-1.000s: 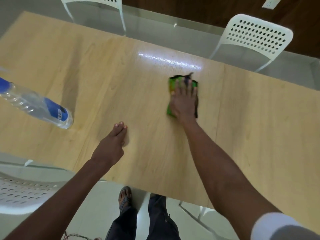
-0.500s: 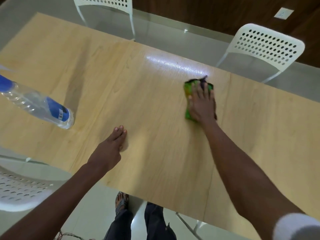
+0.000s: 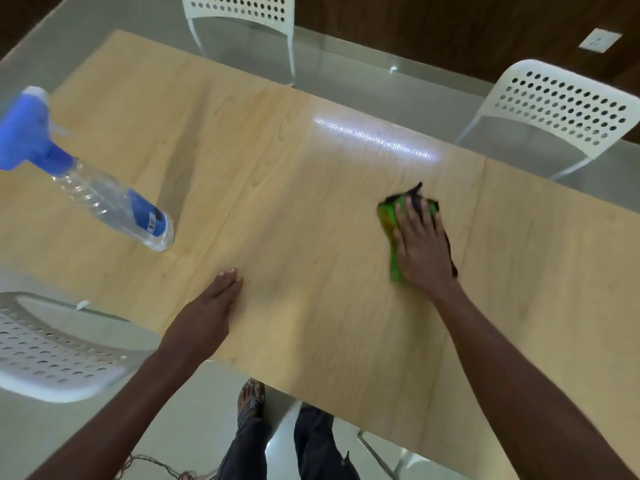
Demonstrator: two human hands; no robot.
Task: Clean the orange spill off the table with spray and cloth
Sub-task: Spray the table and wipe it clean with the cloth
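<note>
A green cloth with a dark edge (image 3: 388, 220) lies on the light wooden table (image 3: 294, 209), right of the middle. My right hand (image 3: 424, 247) presses flat on it with straight fingers, covering most of it. My left hand (image 3: 211, 306) rests flat on the table near the front edge, fingers together, holding nothing. A clear spray bottle with a blue trigger head and blue label (image 3: 114, 206) stands at the table's left side, away from both hands. I see no orange spill on the wood around the cloth.
Two white perforated chairs stand behind the table, one at the top (image 3: 242, 15) and one at the right (image 3: 561, 109). A third white chair (image 3: 52, 355) sits at the front left. My legs and sandalled foot (image 3: 251, 400) are below the table's front edge.
My right hand has slid the cloth to the right and a little toward me across the table. My left hand stays flat in its place. The bottle has not moved.
</note>
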